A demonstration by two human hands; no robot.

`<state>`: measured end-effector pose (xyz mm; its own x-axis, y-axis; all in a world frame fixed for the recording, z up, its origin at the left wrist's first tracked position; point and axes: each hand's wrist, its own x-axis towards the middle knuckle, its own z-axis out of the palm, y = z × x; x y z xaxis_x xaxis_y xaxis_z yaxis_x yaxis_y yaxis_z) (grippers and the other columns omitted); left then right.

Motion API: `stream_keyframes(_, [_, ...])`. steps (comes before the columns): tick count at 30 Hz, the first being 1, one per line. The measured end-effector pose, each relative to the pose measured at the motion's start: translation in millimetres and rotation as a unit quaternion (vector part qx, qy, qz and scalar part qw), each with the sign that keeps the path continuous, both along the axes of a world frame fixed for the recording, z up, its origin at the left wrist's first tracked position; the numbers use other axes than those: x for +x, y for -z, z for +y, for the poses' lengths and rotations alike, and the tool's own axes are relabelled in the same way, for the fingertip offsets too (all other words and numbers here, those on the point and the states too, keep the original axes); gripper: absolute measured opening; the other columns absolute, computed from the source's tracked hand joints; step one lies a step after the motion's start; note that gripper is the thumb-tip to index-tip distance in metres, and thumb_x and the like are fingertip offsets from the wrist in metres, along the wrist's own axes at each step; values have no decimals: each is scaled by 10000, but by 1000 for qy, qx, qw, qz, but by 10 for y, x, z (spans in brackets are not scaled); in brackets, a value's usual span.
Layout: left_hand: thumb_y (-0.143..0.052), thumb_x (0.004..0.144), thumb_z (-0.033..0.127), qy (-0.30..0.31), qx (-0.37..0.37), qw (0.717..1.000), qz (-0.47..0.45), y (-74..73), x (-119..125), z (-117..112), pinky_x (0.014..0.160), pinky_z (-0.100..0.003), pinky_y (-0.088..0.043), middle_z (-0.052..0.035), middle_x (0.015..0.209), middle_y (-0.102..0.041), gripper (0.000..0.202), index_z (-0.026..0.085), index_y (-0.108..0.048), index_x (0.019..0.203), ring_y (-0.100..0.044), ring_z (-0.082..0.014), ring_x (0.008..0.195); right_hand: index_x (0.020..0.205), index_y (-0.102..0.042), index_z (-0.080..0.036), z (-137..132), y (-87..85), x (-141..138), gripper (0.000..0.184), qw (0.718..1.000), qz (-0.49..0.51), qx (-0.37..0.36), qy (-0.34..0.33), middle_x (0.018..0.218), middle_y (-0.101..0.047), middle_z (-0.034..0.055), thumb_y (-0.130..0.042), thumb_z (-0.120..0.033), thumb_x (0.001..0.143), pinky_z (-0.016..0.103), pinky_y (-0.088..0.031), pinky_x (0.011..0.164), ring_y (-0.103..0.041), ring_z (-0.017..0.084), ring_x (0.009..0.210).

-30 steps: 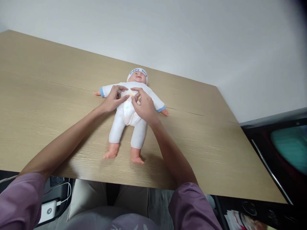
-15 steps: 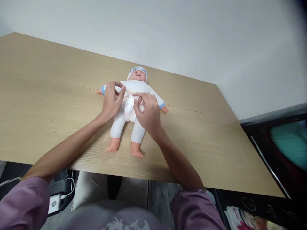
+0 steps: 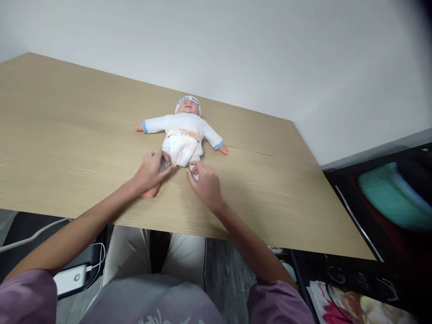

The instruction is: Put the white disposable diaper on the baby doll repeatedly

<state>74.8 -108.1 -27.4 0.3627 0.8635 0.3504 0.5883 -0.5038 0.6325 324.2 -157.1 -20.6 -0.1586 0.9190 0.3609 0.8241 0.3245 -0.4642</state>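
Note:
A baby doll [image 3: 185, 120] in a white outfit with blue cuffs lies on its back, arms spread. Around its hips is a white diaper [image 3: 182, 150] with an orange-marked waistband. My left hand [image 3: 150, 172] curls over one leg, with thumb and fingers closed at the diaper's lower edge. At the opposite leg opening, my right hand [image 3: 206, 185] has its fingers bent and closed by the diaper's edge. The exact contact of the fingertips is partly hidden. My hands cover most of both legs; one bare foot [image 3: 150, 191] shows under my left wrist.
The doll lies on a light wooden table [image 3: 84, 148] that meets a white wall [image 3: 216, 54]. Below the left front edge is a white device [image 3: 70, 280] with a cable. A dark shelf with a teal item [image 3: 391, 195] stands to the right.
Both hands have moved from the diaper's waistband down to its leg openings. The waistband now shows, while the doll's legs are mostly covered by my hands. The view has shifted slightly.

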Motion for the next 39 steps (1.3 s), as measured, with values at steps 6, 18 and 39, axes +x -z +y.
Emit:
stream_keyframes(6, [-776, 1042, 525, -8, -21, 1000, 5, 3, 144, 207, 906, -442, -428, -76, 861, -727, 359, 240, -633, 877, -597, -313, 893, 1078, -732, -238, 180, 78, -146, 173, 999, -27, 0, 18, 1001, -758, 93, -670, -384, 1149, 405, -523, 842, -704, 310, 966])
stream_keyframes(18, [-683, 1085, 479, 34, 2, 998, -48, -21, 92, 177, 1149, -508, -461, -146, 1423, -710, 255, 224, -687, 1099, -634, -355, 1298, 1231, -764, -235, 103, 71, -227, 192, 999, 17, 27, -1, 1422, -754, 156, -604, -309, 1157, 571, -537, 1130, -590, 394, 1297])
stream_keyframes(39, [-1025, 738, 479, -42, -187, 945, -263, 84, 113, 238, 979, -370, -520, -56, 1215, -711, 700, 233, -588, 1226, -692, -256, 1113, 1050, -698, -264, 251, 74, -41, 259, 975, 200, -29, 89, 1089, -880, 66, -850, -471, 1012, 446, -537, 1010, -750, 309, 1138])
